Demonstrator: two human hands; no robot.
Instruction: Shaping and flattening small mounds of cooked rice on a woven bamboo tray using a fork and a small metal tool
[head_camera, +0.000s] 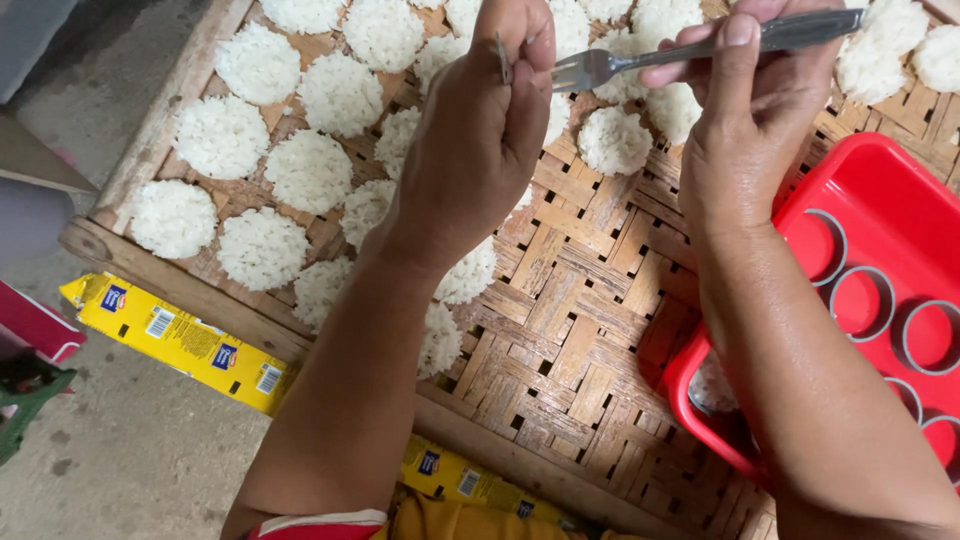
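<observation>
Two hands over a woven tray of rice rounds, a fork and a thin ring between them.

Left hand (480, 140) raised above the woven bamboo tray (560, 340), fingers clenched on a thin metal ring (503, 58) pinched upright at the fingertips. Right hand (745, 110) grasping a metal fork (690, 48) by the handle, thumb pressed on top, tines pointing left and almost touching the ring. Below, flat white rice rounds (262, 247) laid in rows on the tray's left and top parts, close together, some touching. Just right of the tray, under the right forearm, a red plastic tray (880, 190) holding several more metal rings (862, 300) lying flat. Under the tray's wooden edge, flattened yellow cardboard (180, 340) on a grey floor (140, 460).
</observation>
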